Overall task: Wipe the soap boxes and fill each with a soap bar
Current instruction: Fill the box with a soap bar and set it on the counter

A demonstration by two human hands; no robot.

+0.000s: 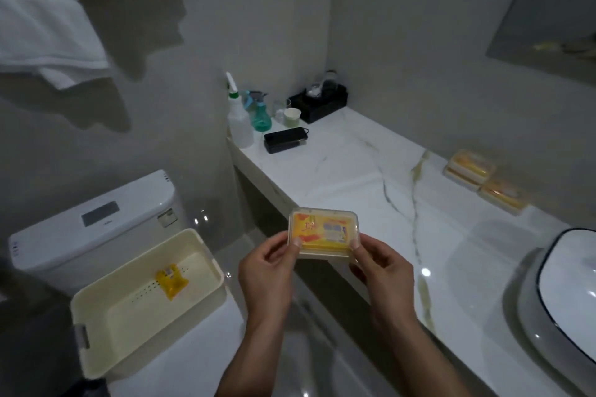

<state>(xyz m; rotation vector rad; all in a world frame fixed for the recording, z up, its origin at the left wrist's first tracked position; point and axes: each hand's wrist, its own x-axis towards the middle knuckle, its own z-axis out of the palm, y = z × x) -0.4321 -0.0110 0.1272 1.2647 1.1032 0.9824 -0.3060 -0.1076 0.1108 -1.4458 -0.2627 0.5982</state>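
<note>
Both hands grip one clear soap box [323, 233] with a yellow soap bar [319, 230] inside — left hand [268, 271] and right hand [380, 271] pinching its near corners, above the counter [348, 171] edge. Left of them, a cream bin [206, 293] on the toilet holds one yellow packet [171, 280]. Farther back — three filled boxes [483, 180] by the wall.
</note>
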